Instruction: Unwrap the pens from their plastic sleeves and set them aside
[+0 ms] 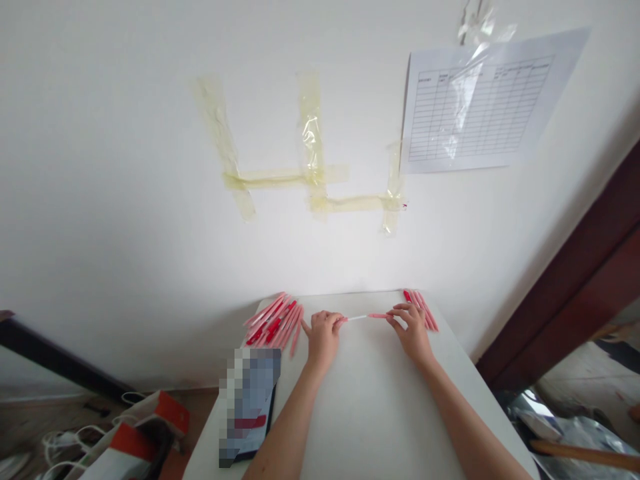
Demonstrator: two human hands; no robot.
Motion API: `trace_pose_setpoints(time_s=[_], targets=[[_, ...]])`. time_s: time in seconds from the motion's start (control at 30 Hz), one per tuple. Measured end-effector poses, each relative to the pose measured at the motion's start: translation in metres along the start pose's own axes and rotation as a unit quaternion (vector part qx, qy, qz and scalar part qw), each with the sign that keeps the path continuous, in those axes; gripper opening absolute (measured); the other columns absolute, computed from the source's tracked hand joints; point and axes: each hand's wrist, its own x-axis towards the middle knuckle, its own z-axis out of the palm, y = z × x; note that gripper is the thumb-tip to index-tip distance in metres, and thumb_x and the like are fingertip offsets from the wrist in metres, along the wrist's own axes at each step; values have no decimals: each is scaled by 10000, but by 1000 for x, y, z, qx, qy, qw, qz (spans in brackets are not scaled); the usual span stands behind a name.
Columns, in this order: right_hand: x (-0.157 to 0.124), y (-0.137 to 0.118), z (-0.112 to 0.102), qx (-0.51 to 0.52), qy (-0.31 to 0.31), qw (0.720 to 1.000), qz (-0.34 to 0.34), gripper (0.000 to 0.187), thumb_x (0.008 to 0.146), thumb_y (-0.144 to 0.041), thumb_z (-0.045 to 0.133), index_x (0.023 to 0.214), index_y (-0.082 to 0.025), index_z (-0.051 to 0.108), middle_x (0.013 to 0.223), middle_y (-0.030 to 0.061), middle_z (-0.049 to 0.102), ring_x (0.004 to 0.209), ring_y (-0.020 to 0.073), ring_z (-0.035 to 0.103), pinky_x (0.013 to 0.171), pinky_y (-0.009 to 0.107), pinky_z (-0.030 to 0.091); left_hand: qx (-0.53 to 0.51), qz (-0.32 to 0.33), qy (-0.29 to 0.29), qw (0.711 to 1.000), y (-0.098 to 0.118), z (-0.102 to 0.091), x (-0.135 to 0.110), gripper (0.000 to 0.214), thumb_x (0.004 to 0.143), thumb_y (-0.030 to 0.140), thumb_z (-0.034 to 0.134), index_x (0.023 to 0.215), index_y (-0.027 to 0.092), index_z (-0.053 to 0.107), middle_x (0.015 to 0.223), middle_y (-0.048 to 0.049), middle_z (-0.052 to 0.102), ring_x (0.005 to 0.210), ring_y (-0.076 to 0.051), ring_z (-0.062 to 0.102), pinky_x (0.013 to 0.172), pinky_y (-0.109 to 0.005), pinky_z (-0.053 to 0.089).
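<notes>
Over the far part of the white table, my left hand (324, 333) pinches a short pink pen end, from which a thin white refill (357, 318) points right. My right hand (413, 332) is closed on a pink pen barrel (378, 316), its tip facing the refill. A small gap separates the two pieces. Just left of my left hand lies a pile of pink and red pens (274, 327). A smaller group of pink pens (425, 312) lies beside my right hand, partly hidden by its fingers.
A tablet or large phone (250, 407), its screen pixelated, lies at the left edge of the white table (370, 413). The wall behind carries yellowish tape (313, 133) and a printed sheet (480, 107). Orange and white boxes (150, 427) stand on the floor at left.
</notes>
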Motion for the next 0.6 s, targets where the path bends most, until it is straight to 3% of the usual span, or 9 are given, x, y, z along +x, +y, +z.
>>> trace_pose_setpoints(time_s=[0.6], targets=[[0, 4, -1, -16, 11, 1000, 17, 468, 933, -622, 492, 923, -232, 749, 1075, 122, 652, 1101, 311, 520, 964, 516, 422, 62, -42, 0, 997, 2, -7, 1, 205, 939, 273, 543, 1014, 326, 726, 1077, -37, 687, 1135, -264, 512, 1121, -683, 162]])
